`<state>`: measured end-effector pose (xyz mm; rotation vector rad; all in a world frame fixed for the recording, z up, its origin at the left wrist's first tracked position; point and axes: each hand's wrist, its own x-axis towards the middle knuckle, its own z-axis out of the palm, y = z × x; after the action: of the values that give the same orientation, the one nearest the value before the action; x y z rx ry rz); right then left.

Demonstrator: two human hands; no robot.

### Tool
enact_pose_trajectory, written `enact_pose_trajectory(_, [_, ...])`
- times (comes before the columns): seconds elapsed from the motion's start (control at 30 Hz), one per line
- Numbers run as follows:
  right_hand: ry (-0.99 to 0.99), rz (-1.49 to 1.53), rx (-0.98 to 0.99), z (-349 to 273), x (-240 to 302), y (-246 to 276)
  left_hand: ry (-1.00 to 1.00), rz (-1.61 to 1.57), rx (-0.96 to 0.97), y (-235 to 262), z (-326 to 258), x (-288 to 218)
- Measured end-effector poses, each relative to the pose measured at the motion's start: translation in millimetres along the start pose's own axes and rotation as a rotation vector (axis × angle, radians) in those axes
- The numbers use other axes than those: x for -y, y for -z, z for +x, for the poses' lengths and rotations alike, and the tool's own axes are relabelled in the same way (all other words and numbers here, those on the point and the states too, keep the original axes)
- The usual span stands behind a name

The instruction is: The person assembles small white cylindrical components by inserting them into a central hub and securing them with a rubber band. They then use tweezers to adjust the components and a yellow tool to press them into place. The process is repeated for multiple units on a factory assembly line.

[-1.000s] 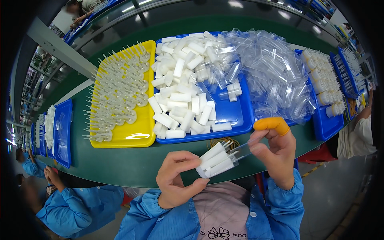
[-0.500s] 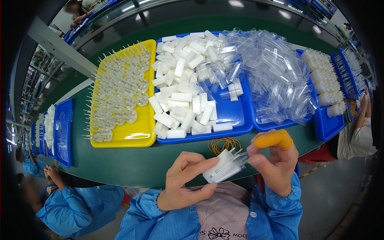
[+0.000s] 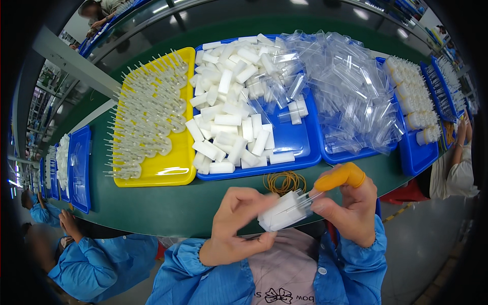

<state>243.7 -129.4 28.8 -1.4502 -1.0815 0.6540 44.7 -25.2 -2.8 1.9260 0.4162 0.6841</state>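
Lower and slightly left of where it was a second ago, our right hand [image 3: 351,213] has closed in, and the bundle [image 3: 285,211] has shifted right to meet it. Largest below us is the green table [image 3: 147,203]; its near edge runs close under our work, so a lost grip could drop the bundle over it. On it stand the blue tray [image 3: 305,147], heaped with white blocks [image 3: 227,119], and to its left the yellow tray [image 3: 175,170] of stemmed parts [image 3: 147,112]; clear sleeves [image 3: 351,91] pile up on the right, some lying over the blocks, where a careless reach could drag several out together. Our left hand [image 3: 231,226] grasps the bundle's left end, thumb beneath, forefinger blurred on top; should that finger press unevenly, we judge the white pieces could fan apart. Our right hand closes thumb and capped finger about the rods [image 3: 304,199] at the other end; whether it also pinches a sleeve we cannot tell. The bundle itself is tilted between both hands, just on our side of the bands [image 3: 284,180], which a low dip could snag. Smaller still, the orange cap [image 3: 343,177] may dull our touch, and too hard a sideways pull could bend or draw out a rod.
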Motion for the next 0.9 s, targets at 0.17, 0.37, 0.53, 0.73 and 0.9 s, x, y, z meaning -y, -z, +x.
enact_pose_trajectory(0.17, [0.127, 0.048, -0.172, -3.3, -1.9, -14.0, 0.184, -0.62, -0.19, -16.3, -4.4, 24.9])
enact_pose_trajectory(0.37, [0.09, -0.165, -0.082, -9.2, -16.2, -1.3, 0.26, -0.955, -0.176, -22.9, -7.4, 29.3])
enact_pose_trajectory(0.53, [0.097, 0.032, -0.295, -13.0, -19.0, -10.4, 0.313, -1.018, -0.183, -23.1, -1.9, 20.9])
enact_pose_trajectory(0.73, [0.234, -0.105, -0.304, -21.5, -10.2, -19.0, 0.16, -0.927, -0.121, -25.4, -4.5, 15.4])
enact_pose_trajectory(0.9, [0.275, -0.148, -0.295, -30.9, -7.3, -23.7, 0.149, -0.947, -0.11, -27.1, -7.8, 11.1])
